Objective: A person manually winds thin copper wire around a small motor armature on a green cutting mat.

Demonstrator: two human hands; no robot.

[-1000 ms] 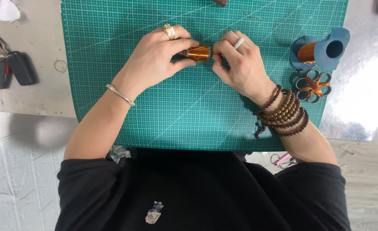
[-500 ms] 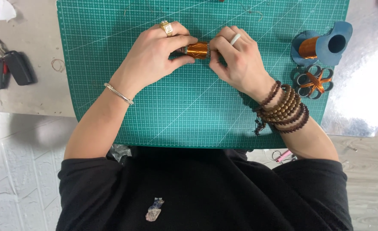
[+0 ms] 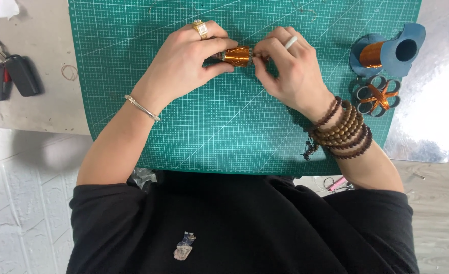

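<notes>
While both hands meet over the upper middle of the green cutting mat [image 3: 224, 132], they pinch a small copper-wound coil [image 3: 237, 55] between them: the left hand [image 3: 184, 63] closes thumb and fingers on its left end, and the right hand [image 3: 290, 71] closes its fingertips on the right end, so the coil sits lifted just above the mat, toward twelve o'clock from the person's chest. To handle such a winding well, I judge the grip should stay light and on the ends, not on the copper turns, with both wrists resting on the mat for steadiness, since thin wire kinks or slips off easily. At about two o'clock from the coil, at the mat's right edge, a blue spool [image 3: 392, 49] lies on its side; copper wire is wound around its core, and its hollow centre looks dark and empty. Just below it lies a dark ring-shaped part [image 3: 375, 95] tied with copper wire. Well apart at nine o'clock, keys with a black fob [image 3: 11, 73] rest on the grey table [image 3: 36, 109].
</notes>
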